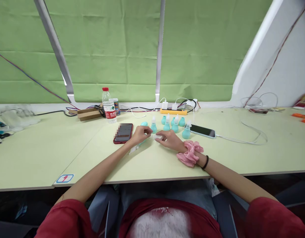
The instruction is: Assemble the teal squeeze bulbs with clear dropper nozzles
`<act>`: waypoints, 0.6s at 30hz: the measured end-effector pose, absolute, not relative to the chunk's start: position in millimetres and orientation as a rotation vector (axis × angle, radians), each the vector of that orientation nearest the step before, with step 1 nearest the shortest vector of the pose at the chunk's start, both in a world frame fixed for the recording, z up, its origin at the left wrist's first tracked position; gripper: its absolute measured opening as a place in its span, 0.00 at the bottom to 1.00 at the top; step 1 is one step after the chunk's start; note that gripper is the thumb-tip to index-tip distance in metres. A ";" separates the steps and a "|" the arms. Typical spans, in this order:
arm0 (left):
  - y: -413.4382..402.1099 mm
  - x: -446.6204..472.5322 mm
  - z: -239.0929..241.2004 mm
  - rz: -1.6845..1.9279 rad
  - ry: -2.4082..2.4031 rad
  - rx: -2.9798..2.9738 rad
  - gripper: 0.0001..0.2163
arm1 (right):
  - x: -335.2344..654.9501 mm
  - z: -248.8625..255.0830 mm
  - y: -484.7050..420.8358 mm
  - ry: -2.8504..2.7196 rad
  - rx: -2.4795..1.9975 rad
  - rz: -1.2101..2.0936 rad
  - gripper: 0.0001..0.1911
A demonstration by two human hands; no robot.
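My left hand [141,134] is closed in a pinch just above the table; what its fingertips hold, if anything, is too small to tell. Facing it, my right hand [170,140] has thumb and fingers curled around a small clear plastic piece [157,136]. A teal rubber bulb [144,123] lies behind my left hand. Beyond both hands stand several teal bulbs with clear nozzles, among them a bulb [153,127] between the hands and another bulb [186,132] by my right wrist. A clear plastic item [134,149] lies under my left wrist, partly hidden.
A red-cased phone [123,133] lies left of my hands, and a charging phone [201,131] lies right. Farther back are a water bottle [109,107], a can [116,106], a cardboard box [89,114] and a yellow power strip [173,112]. Orange-handled scissors [301,116] lie far right.
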State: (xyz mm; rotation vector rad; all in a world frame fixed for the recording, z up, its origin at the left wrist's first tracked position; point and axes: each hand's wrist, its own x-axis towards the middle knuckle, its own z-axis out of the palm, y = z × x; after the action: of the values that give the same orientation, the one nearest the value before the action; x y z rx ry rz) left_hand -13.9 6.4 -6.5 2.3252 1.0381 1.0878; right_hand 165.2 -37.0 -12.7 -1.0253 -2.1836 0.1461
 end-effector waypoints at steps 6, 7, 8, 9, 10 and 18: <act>2.2 -8.4 -5.7 1.097 0.892 2.095 0.08 | 163.9 -20.3 -31.0 -2.017 -1.081 0.298 0.12; 1.3 -7.7 -5.0 1.087 0.882 2.066 0.08 | 164.5 -21.5 -29.3 -2.010 -1.084 0.345 0.12; 0.5 -7.2 -4.3 1.081 0.874 2.039 0.08 | 165.2 -22.5 -27.5 -2.002 -1.085 0.394 0.12; -0.1 -6.8 -3.8 1.075 0.869 2.016 0.09 | 166.0 -23.4 -25.6 -1.991 -1.082 0.441 0.12; -0.5 -6.4 -3.4 1.071 0.866 1.995 0.10 | 166.9 -24.0 -23.7 -1.976 -1.078 0.484 0.12; -0.1 -5.8 -4.0 1.030 0.848 1.924 0.13 | 168.5 -22.9 -17.6 -1.860 -1.006 0.731 0.14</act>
State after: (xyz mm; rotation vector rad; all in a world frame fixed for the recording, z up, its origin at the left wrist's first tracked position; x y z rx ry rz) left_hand -5.8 -0.1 -4.0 1.9243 0.8475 1.0301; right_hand 168.5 -17.6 -22.9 -1.0058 -1.8600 0.7308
